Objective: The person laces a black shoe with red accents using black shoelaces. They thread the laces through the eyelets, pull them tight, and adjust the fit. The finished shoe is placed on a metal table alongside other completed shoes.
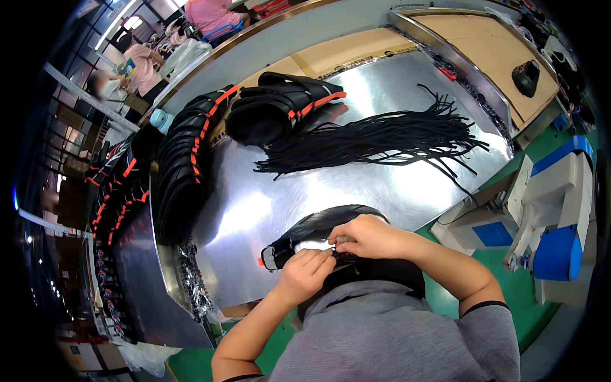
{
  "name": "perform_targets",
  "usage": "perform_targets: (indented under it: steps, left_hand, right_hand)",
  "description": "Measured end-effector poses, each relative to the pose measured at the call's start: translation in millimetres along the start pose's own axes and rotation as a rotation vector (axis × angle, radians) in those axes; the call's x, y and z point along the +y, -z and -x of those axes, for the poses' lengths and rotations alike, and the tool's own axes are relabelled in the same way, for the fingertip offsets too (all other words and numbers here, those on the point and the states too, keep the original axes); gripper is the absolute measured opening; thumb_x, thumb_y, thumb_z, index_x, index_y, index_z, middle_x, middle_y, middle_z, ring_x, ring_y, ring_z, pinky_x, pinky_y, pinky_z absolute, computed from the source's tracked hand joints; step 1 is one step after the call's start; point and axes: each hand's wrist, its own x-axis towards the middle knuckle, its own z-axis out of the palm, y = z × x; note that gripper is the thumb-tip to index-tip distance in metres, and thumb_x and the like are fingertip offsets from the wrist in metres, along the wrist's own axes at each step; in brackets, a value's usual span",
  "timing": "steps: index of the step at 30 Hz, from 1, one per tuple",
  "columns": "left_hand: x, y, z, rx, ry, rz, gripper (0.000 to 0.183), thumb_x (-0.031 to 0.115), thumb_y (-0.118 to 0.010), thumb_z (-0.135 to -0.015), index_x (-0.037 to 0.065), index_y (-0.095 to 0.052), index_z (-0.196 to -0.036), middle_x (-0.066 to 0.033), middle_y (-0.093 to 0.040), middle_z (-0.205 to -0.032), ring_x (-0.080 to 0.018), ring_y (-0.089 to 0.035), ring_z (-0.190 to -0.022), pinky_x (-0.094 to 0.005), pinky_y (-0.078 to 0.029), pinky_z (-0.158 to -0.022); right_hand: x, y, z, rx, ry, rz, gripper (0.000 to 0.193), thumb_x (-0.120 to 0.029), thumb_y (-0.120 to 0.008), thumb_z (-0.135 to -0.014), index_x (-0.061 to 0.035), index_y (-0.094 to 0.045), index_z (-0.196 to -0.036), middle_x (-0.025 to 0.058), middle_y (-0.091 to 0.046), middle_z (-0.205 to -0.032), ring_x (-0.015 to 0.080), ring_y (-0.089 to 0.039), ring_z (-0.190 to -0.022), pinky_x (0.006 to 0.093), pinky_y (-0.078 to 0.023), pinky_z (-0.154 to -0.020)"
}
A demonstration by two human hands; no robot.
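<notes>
Metal table [242, 219], green floor [474, 270]. Black shoe [321, 223] at table's near edge. Left hand [307, 272] and right hand [361, 237] meet at its opening, fingertips pinched; can't tell on what. Laces [375, 140] far, centre-right; stacked uppers [180, 156] left.

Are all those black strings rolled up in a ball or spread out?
Spread out: the strings lie stretched lengthwise in a loose bunch on the metal table, with their ends fanning apart on the right.
</notes>
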Motion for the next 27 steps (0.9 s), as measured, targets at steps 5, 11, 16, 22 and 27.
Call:
perform_targets:
  steps: [5, 11, 16, 22, 27]
  left_hand:
    - [-4.2, -1.6, -2.2, -0.029, 0.003, 0.131, 0.015, -0.001, -0.071, -0.075, 0.003, -0.063, -0.087, -0.0092, -0.067, -0.086, -0.0246, -0.065, -0.073, -0.0337, -0.053, -0.064]
    - [-8.5, 8.8, -1.3, -0.175, 0.174, 0.344, 0.024, 0.002, -0.077, -0.075, 0.001, -0.064, -0.096, -0.0121, -0.070, -0.086, -0.0286, -0.069, -0.075, -0.0333, -0.055, -0.067]
    - [1.8, 21.5, -6.6, -0.114, 0.647, 0.650, 0.049, 0.003, -0.078, -0.079, 0.001, -0.055, -0.123, -0.0133, -0.072, -0.092, -0.0245, -0.072, -0.080, -0.0308, -0.055, -0.074]
    - [-2.0, 12.0, -19.6, -0.168, 0.897, 0.331, 0.037, 0.031, -0.058, -0.098, 0.004, -0.056, -0.124, -0.0217, -0.069, -0.098, -0.0404, -0.066, -0.086, -0.0428, -0.051, -0.077]
    - [-1.7, 2.4, -9.4, 0.017, 0.716, 0.224, 0.034, 0.030, -0.059, -0.097, 0.003, -0.060, -0.118, -0.0200, -0.068, -0.100, -0.0392, -0.063, -0.083, -0.0444, -0.048, -0.075]
  right_hand:
    - [5.6, -21.8, 7.5, 0.171, -0.055, -0.336, 0.022, -0.007, -0.070, -0.083, -0.0040, -0.070, -0.105, 0.0132, -0.073, -0.091, 0.0237, -0.071, -0.081, 0.0323, -0.053, -0.074]
    - [-15.5, 63.1, -2.3, 0.760, 0.266, -0.810, 0.016, 0.000, -0.063, -0.088, -0.0019, -0.071, -0.101, 0.0054, -0.070, -0.094, 0.0136, -0.066, -0.089, 0.0285, -0.053, -0.083]
    - [2.7, 31.2, -2.7, 0.448, 0.020, -0.756, 0.015, -0.005, -0.071, -0.085, -0.0010, -0.071, -0.099, 0.0057, -0.072, -0.090, 0.0106, -0.065, -0.087, 0.0264, -0.052, -0.080]
    - [14.7, -22.4, 1.9, 0.369, -0.144, -0.853, 0.009, -0.007, -0.067, -0.090, -0.0017, -0.069, -0.097, 0.0015, -0.069, -0.084, 0.0077, -0.062, -0.082, 0.0234, -0.049, -0.077]
    - [5.5, 4.2, 11.7, -0.156, -0.075, -1.336, 0.010, -0.008, -0.069, -0.088, -0.0018, -0.067, -0.094, 0.0052, -0.067, -0.082, -0.0001, -0.038, -0.049, 0.0171, -0.022, -0.041]
